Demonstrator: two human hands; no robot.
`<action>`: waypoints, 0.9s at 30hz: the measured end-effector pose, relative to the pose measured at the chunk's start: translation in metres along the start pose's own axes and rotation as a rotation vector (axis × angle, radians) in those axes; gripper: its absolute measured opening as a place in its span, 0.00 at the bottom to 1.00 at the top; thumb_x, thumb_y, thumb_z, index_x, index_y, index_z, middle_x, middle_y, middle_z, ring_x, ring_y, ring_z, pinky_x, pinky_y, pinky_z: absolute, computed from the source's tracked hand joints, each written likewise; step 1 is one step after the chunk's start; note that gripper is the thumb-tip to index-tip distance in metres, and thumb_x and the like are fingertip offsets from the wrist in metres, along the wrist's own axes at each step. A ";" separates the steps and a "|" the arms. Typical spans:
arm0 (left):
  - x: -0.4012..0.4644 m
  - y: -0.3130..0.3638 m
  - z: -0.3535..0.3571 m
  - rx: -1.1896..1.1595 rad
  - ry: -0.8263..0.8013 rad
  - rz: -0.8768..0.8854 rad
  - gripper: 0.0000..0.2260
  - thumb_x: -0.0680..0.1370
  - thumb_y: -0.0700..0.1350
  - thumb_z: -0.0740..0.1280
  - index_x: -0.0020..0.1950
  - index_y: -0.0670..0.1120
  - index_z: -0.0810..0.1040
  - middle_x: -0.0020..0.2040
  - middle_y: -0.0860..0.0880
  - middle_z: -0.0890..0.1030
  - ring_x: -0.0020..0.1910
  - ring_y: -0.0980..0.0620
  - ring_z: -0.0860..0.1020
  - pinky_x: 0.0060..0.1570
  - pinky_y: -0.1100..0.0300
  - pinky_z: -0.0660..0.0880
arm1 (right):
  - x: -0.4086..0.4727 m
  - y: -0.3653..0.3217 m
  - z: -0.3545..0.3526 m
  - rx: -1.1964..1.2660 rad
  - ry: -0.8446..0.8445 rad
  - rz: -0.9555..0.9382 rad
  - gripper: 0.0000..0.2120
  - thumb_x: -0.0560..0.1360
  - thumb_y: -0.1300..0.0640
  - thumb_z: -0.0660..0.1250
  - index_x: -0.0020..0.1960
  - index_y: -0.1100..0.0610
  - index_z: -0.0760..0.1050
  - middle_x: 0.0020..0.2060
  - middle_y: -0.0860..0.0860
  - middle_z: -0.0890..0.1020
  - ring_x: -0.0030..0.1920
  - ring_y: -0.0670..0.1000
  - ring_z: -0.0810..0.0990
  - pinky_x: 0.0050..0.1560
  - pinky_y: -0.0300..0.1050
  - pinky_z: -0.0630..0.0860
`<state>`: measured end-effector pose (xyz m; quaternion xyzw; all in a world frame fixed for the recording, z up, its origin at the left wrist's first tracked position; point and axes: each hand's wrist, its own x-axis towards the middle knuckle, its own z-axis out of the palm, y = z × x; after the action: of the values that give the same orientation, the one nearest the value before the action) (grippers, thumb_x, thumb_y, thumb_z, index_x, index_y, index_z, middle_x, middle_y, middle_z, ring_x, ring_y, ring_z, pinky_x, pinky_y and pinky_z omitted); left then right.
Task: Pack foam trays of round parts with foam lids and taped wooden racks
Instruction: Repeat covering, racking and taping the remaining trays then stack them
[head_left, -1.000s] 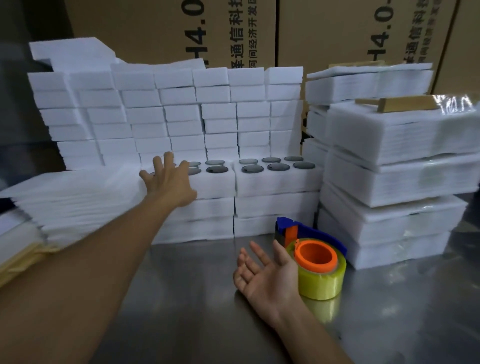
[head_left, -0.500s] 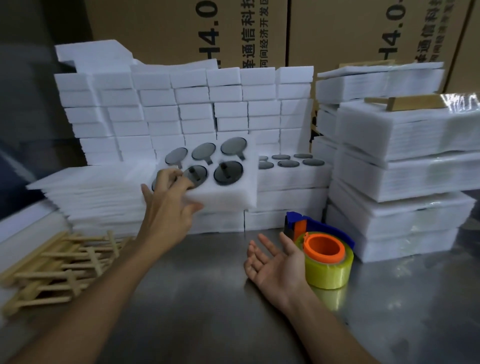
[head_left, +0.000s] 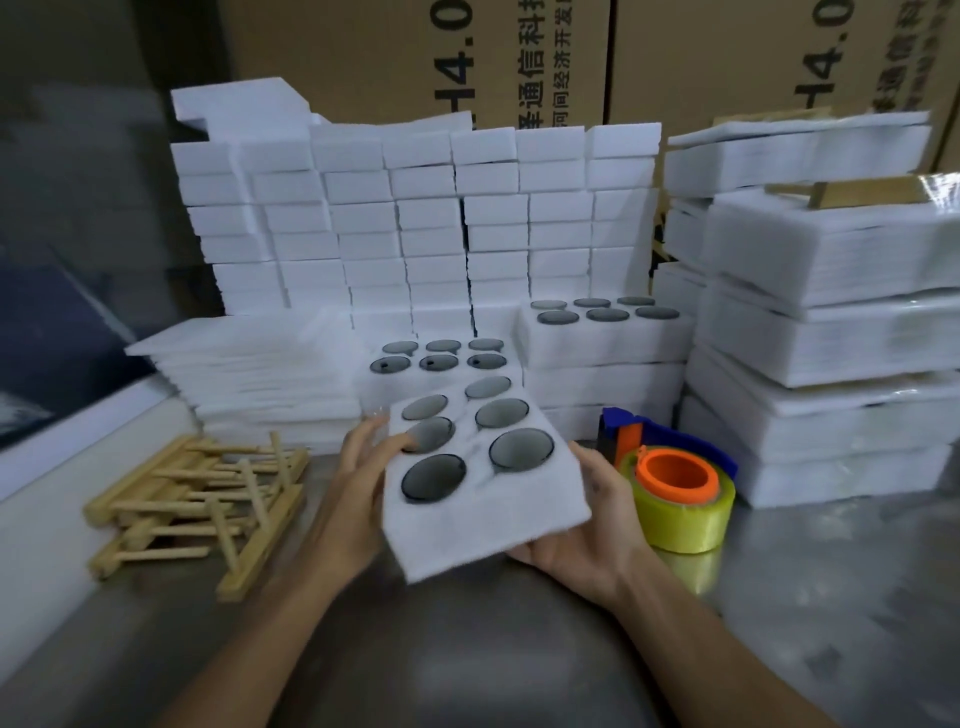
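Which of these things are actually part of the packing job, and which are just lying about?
Part of the job:
- foam tray of round parts, held by the left hand and right hand
- stack of foam lids
- wooden racks
- tape dispenser

Just lying about:
- cardboard boxes behind
- metal table

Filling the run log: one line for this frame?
stage: tray pickup | foam tray: held above table | left hand: grips | right hand: supports | tape dispenser: idle

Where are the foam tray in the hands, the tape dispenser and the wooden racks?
foam tray (head_left: 498, 525): head view, on its bare white front part.
tape dispenser (head_left: 680, 512): head view, on the yellow tape roll's side.
wooden racks (head_left: 202, 501): head view, on the sticks in the pile's middle.
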<state>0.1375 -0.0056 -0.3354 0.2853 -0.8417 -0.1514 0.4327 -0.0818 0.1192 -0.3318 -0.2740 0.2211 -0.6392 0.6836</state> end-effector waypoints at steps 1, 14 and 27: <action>0.001 -0.002 0.003 -0.006 -0.026 -0.049 0.16 0.71 0.57 0.70 0.58 0.64 0.78 0.67 0.70 0.67 0.69 0.63 0.67 0.67 0.65 0.64 | 0.001 0.000 0.002 -0.008 0.016 0.004 0.29 0.77 0.43 0.61 0.73 0.57 0.69 0.71 0.60 0.70 0.72 0.63 0.66 0.74 0.63 0.57; -0.016 -0.009 0.020 -0.323 -0.021 -0.172 0.21 0.72 0.56 0.65 0.64 0.64 0.70 0.60 0.61 0.78 0.55 0.59 0.79 0.48 0.65 0.76 | 0.001 0.000 0.013 -0.213 0.298 -0.015 0.13 0.66 0.50 0.68 0.36 0.58 0.86 0.36 0.59 0.85 0.35 0.57 0.85 0.33 0.46 0.80; -0.014 -0.014 0.016 -0.379 0.151 -0.376 0.08 0.74 0.47 0.58 0.45 0.58 0.76 0.39 0.47 0.80 0.38 0.41 0.76 0.38 0.52 0.71 | 0.003 0.011 -0.001 -1.053 0.608 -0.322 0.11 0.61 0.48 0.68 0.36 0.54 0.82 0.35 0.49 0.85 0.44 0.52 0.83 0.49 0.53 0.79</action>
<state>0.1358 -0.0077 -0.3610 0.3609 -0.6960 -0.3620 0.5042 -0.0740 0.1166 -0.3390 -0.4098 0.6469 -0.5887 0.2588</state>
